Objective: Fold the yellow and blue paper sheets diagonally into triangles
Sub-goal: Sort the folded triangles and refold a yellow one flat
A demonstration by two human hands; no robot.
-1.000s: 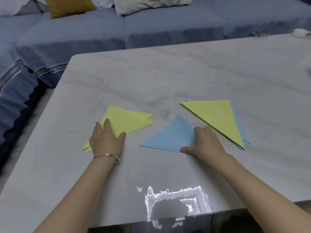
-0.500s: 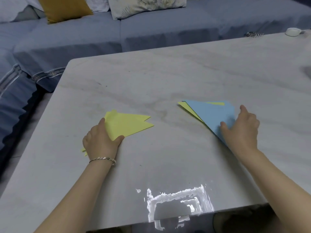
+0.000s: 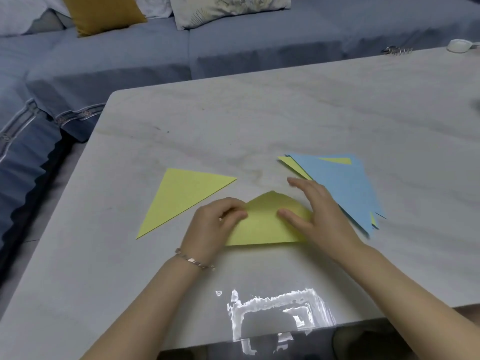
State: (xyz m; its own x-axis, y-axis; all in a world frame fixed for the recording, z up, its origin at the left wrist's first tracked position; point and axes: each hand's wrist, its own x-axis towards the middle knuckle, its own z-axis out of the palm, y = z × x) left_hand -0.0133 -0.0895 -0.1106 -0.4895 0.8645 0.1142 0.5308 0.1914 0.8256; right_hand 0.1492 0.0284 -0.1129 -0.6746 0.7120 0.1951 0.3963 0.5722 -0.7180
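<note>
Head view is showing a yellow sheet (image 3: 265, 227) lying on the near part of the marble table (image 3: 285, 113), between the two hands, its far edge rising to a peak as though mid-fold. The left hand (image 3: 218, 224) is curling its fingers onto the sheet's left part and appears to be pinching it. The right hand (image 3: 322, 216) is lying spread with straight fingers, its thumb resting on the sheet's right part. A finished yellow triangle (image 3: 181, 196) is lying flat just to the left. On the right a stack (image 3: 342, 183) of blue and yellow folded pieces is sitting partly behind the right hand; whether the hand is touching it is unclear. To do this fold well, the person is probably needing to bring the two opposite corners exactly together first. One hand should then be pinning them while the other is sweeping along the diagonal from its middle outward, so the crease is coming out sharp and straight.
</note>
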